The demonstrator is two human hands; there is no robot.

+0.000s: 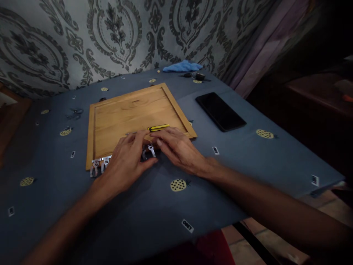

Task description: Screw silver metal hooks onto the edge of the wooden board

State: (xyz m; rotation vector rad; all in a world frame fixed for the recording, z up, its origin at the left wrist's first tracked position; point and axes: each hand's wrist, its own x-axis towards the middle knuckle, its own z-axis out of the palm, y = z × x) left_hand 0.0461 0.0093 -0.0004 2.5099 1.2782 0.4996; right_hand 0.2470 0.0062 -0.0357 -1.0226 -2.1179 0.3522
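Note:
A framed wooden board [129, 114] lies flat on the table. Along its near edge runs a metal hook rail [105, 161], its middle covered by my hands. My left hand [124, 158] is closed over the rail, fingers on the board side and thumb on the near side. Just right of it, my right hand [179, 149] has thumb and fingertips drawn together at the rail; anything tiny between them is hidden. A screwdriver with a yellow and black handle [159, 127] lies on the board beyond my fingertips, its shaft partly hidden.
A black phone [220, 111] lies right of the board on the blue patterned tablecloth [220, 176]. At the back are a blue cloth [182, 66] and keys [195, 76]. Small metal pieces [74, 113] lie to the left. A patterned wall [116, 33] stands behind the table.

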